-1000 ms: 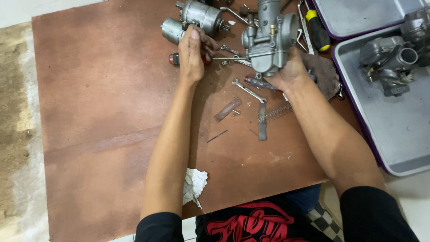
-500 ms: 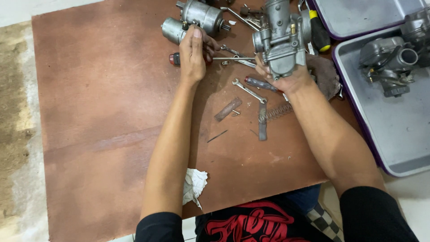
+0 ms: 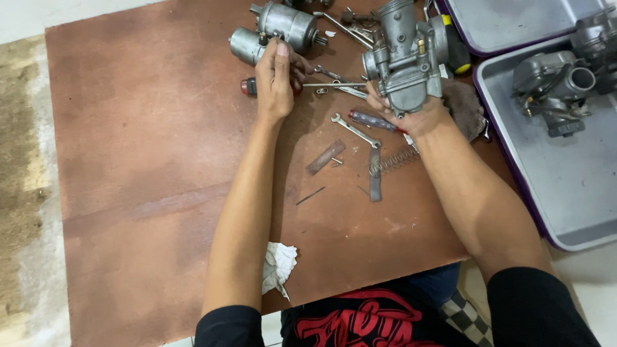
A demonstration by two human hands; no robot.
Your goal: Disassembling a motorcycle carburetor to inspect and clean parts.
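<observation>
My right hand [image 3: 411, 115] grips a grey metal carburetor [image 3: 403, 54] from below and holds it upright above the brown board [image 3: 148, 148]. My left hand [image 3: 277, 80] is closed around the red handle of a screwdriver [image 3: 334, 85]. Its thin shaft runs level to the right, with the tip at the carburetor's left side. Two grey cylindrical motors [image 3: 283, 26] lie just beyond my left hand.
A small wrench [image 3: 353, 130], a coil spring [image 3: 395, 160], flat metal strips [image 3: 326, 157] and a second red-handled tool [image 3: 373, 120] lie on the board. A white rag [image 3: 277, 266] sits at its near edge. A grey tray [image 3: 565, 180] at right holds another carburetor [image 3: 559, 83].
My right hand has lifted the carburetor and turned it upright, moving it slightly right. My left hand keeps the screwdriver in place, its tip still at the carburetor.
</observation>
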